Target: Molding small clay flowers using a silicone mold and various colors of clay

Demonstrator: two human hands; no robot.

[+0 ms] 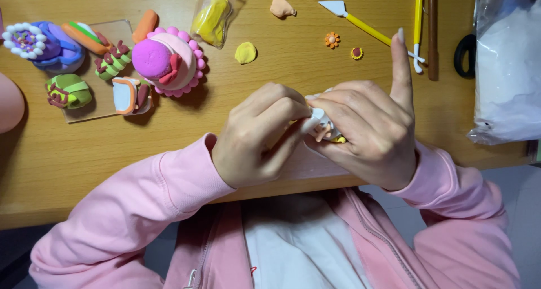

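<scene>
Both my hands meet over the near edge of a wooden table (67, 153). My left hand (256, 137) and my right hand (369, 134) pinch a small white clay piece (318, 120) with pale orange and yellow bits between the fingertips. Most of the piece is hidden by my fingers. My right index finger points straight up. Pink sleeves cover both wrists.
Clay models lie at the far left: a pink round cake (166, 60), green rolls (67, 90), a purple piece (42, 43). A bag of yellow clay (211, 18), a yellow disc (245, 53), a yellow modelling tool (360, 23), tiny flowers (332, 39), and a white plastic bag (507, 69) sit further back.
</scene>
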